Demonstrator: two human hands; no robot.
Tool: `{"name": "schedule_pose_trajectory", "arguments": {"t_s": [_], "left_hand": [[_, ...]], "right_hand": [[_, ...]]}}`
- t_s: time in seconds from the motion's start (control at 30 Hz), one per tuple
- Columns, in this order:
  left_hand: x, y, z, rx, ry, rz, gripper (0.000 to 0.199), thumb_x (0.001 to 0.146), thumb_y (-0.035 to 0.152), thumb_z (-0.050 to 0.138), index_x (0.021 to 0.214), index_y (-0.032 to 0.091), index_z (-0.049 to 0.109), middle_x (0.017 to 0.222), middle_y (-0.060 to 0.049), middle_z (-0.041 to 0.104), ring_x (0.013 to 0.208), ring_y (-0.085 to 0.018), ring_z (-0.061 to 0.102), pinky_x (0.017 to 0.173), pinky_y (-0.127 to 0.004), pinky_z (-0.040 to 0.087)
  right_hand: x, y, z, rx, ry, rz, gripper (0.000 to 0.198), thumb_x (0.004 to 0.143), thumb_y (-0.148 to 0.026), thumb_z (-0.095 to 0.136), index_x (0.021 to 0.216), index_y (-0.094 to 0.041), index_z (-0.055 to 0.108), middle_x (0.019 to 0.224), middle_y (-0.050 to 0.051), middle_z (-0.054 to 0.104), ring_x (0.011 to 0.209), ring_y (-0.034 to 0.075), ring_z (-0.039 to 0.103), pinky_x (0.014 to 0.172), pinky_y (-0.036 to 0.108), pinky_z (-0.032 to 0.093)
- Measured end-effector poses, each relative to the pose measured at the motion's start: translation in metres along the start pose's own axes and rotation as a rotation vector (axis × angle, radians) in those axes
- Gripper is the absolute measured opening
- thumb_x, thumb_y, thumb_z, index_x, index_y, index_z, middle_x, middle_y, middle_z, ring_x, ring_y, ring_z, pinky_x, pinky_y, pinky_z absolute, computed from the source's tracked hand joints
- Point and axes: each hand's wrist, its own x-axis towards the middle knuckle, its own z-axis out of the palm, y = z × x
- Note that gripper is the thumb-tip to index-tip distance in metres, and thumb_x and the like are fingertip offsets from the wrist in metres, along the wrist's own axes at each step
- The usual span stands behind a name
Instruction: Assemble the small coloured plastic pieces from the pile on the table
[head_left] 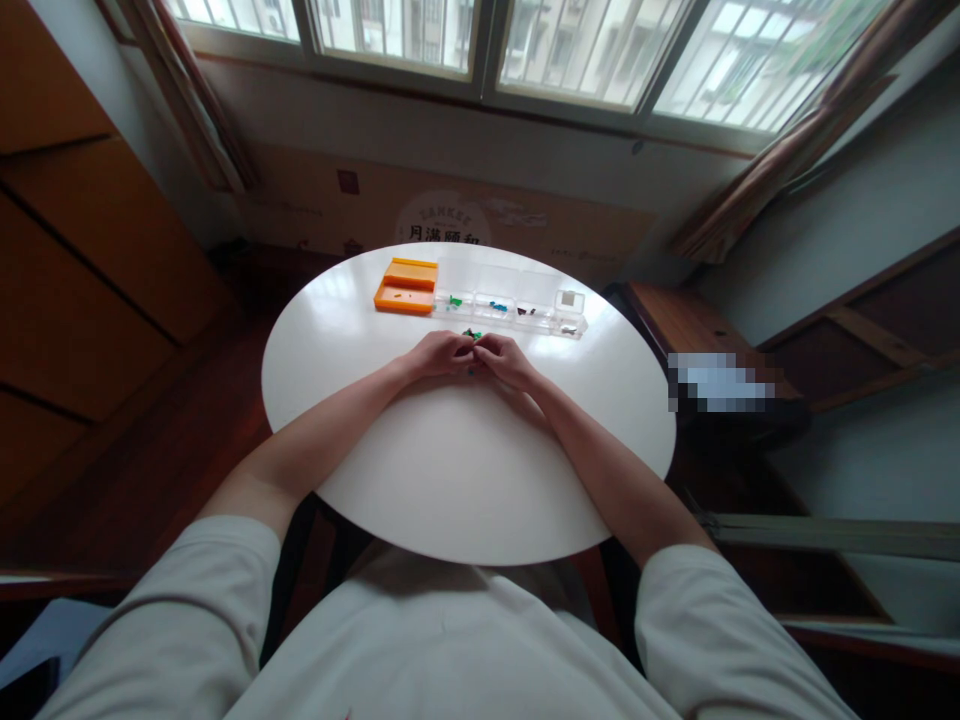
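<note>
My left hand (448, 353) and my right hand (502, 360) meet over the far half of the white round table (465, 480). Both are closed, fingertips pinching around a small green and dark assembly of toy bricks (471, 334). Most of it hides behind my fingers, so its exact shape does not show. Just beyond my hands stands a row of clear plastic boxes (517, 318). Tiny green pieces (455, 301), blue pieces (498, 306) and dark pieces (526, 311) lie in separate boxes.
An orange open case (406, 297) with a few tiny orange bits sits left of the clear boxes. At the right end is a small lidded clear box (570, 300). A wooden cabinet (637, 310) stands beyond the table's right edge, under the window wall.
</note>
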Motion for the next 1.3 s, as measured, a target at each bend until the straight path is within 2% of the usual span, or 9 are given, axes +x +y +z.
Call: {"name": "schedule_pose_trajectory", "arguments": {"t_s": [1.3], "left_hand": [[-0.0003,0.0005,0.0002,-0.005,0.015,-0.004,0.036,0.083,0.046,0.045,0.075,0.017,0.064,0.068,-0.003,0.064,0.057,-0.01,0.049,0.054,-0.022,0.027]], "right_hand": [[0.0003,0.0031,-0.0011,0.015,-0.028,0.004,0.02,0.072,-0.035,0.06,0.08,-0.016,0.057,0.069,0.0,0.062,0.061,0.012,0.059,0.057,0.025,0.049]]}}
